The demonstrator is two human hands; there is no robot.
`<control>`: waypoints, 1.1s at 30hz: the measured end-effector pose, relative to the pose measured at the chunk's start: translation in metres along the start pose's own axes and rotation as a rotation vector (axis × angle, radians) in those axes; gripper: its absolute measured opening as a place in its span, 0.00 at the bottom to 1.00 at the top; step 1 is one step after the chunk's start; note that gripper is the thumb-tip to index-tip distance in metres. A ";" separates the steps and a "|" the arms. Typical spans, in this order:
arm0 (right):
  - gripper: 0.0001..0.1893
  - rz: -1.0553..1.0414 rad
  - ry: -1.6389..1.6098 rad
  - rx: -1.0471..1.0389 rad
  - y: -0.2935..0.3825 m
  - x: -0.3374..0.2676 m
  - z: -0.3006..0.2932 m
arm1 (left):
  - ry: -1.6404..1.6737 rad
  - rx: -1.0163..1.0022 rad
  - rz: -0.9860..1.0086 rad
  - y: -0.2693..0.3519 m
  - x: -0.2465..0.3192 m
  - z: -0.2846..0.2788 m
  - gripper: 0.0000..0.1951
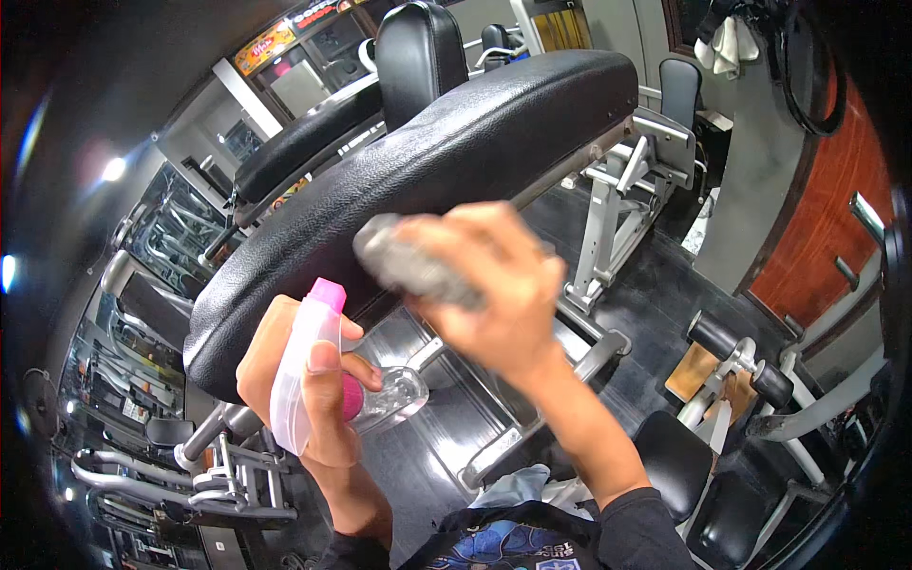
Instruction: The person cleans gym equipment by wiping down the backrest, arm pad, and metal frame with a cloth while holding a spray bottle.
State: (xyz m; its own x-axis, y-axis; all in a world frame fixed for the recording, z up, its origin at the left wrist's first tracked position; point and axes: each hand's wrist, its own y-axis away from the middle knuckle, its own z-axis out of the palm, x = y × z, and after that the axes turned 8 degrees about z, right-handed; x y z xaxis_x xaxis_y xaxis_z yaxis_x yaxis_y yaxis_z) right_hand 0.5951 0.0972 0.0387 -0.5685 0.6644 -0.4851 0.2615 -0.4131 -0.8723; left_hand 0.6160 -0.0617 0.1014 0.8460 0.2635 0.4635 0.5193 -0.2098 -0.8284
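Note:
My left hand (320, 385) grips the neck of a clear spray bottle (395, 399) with a pink and translucent white trigger head. The bottle's nozzle points up towards a long black padded cushion (399, 164) of a gym machine. Bunched in my right hand (491, 285) is a grey cloth (417, 263), blurred by motion. The cloth is at the cushion's near side; whether it touches the padding, I cannot tell. An upright black backrest pad (420, 60) rises behind the long cushion.
Below the cushion is the machine's grey steel frame (605, 235) on a dark floor (427, 456). At the lower right stand a black padded seat (673, 463) and foam rollers (712, 335). More gym machines (228, 477) line the left. A white cloth (727, 50) hangs at the upper right.

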 end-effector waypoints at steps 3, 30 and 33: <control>0.20 0.191 0.130 0.306 -0.030 0.044 -0.020 | -0.021 -0.022 0.001 0.000 -0.004 0.004 0.27; 0.23 0.109 0.010 -0.001 -0.039 0.025 -0.028 | 0.038 0.034 -0.002 -0.001 -0.002 0.022 0.30; 0.20 0.286 0.157 0.261 -0.063 0.071 -0.046 | -0.015 0.001 -0.035 -0.005 -0.002 0.030 0.27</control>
State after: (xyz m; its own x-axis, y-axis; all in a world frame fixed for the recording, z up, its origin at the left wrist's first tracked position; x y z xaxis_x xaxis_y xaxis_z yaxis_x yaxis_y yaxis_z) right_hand 0.5744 0.1990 0.0564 -0.3711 0.5785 -0.7264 0.1734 -0.7253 -0.6663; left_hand 0.6083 -0.0332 0.0953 0.8256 0.2850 0.4870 0.5481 -0.1996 -0.8123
